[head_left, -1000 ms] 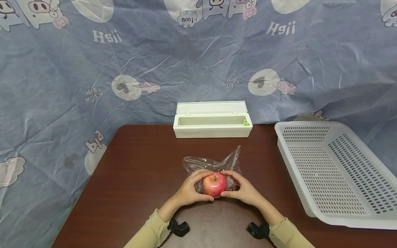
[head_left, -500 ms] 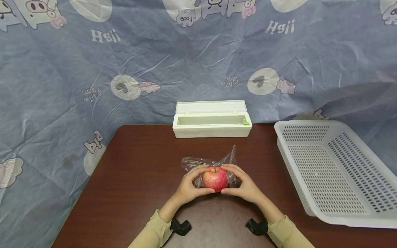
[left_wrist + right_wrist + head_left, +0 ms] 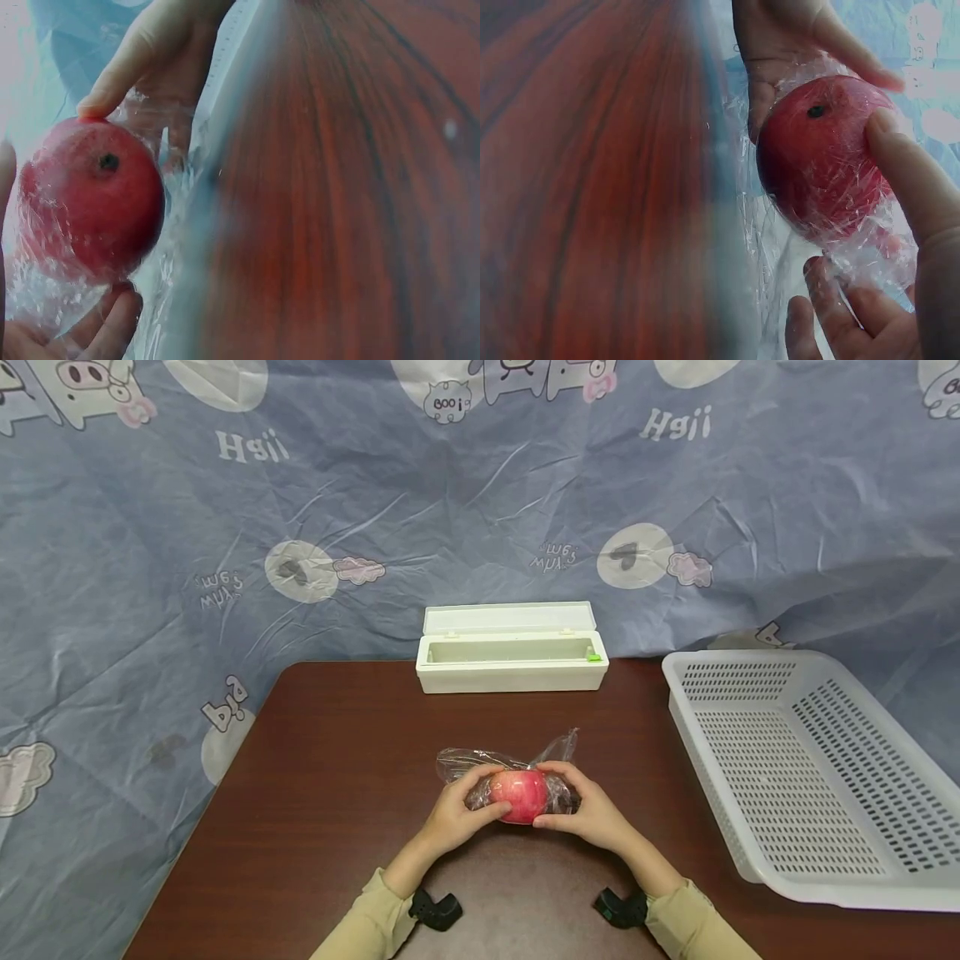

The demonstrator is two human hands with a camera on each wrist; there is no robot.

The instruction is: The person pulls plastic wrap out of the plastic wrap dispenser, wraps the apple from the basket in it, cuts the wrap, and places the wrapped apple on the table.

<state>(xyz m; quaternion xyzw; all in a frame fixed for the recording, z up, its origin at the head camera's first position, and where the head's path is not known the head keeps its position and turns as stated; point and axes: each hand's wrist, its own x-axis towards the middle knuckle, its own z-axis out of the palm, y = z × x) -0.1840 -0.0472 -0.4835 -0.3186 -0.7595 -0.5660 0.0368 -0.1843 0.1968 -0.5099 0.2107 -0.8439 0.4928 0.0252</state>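
Note:
A red apple (image 3: 519, 793) with clear cling film (image 3: 472, 762) around it is held between both hands near the middle of the table. My left hand (image 3: 453, 814) grips its left side, the thumb lying across the apple's front. From the other side my right hand (image 3: 592, 810) holds it, fingers at the upper edge and thumb low. In the left wrist view a dark spot shows on the end of the apple (image 3: 105, 202) facing the camera. Crinkled film (image 3: 855, 240) bunches against the apple in the right wrist view, and loose film sticks out behind the hands.
A long white box (image 3: 513, 677) with its lid raised and a small green piece inside stands at the table's back edge. A white perforated basket (image 3: 708, 785) sits on the right. A patterned blue-grey cloth (image 3: 450, 527) hangs behind the brown table (image 3: 337, 760).
The apple has been tipped so its stem no longer shows in the head view. My left thumb has moved up onto its front. The hands have shifted slightly away from the person.

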